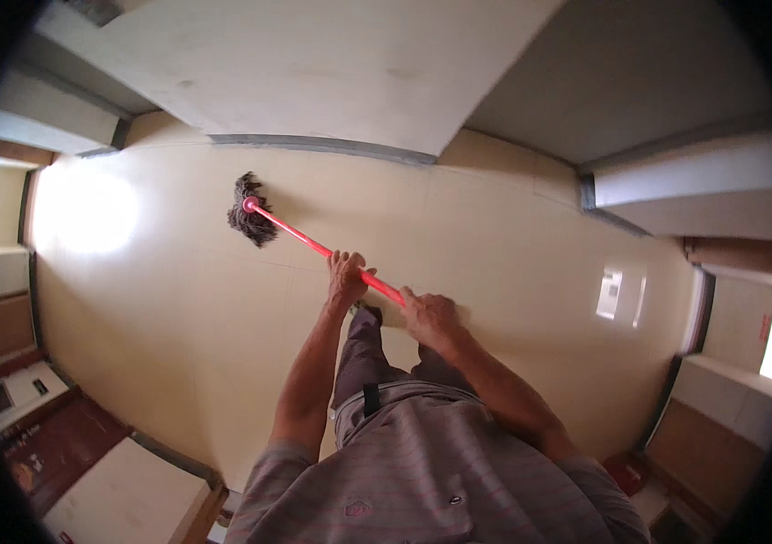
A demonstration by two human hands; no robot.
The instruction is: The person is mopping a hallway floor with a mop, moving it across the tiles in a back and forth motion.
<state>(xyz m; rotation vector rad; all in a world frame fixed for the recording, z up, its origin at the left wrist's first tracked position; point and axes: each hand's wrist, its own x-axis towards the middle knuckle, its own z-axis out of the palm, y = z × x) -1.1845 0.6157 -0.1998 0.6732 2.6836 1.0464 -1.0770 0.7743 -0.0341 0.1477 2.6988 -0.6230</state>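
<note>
A string mop with a red handle (299,236) slants across the floor in front of me. Its dark grey-brown strand head (251,216) rests on the floor, ahead and to the left. My left hand (348,277) is wrapped around the middle of the visible handle. Closer to my body, my right hand (432,317) grips the handle near its upper end, which the hand hides. Both forearms reach forward over my trousers.
Glossy cream floor (182,326) surrounds me. A pale wall block (331,75) with a grey skirting strip (331,145) stands ahead, beyond the mop head. Bright light reflects at the left. A maroon panel (73,435) and a pale block (134,496) are at the lower left.
</note>
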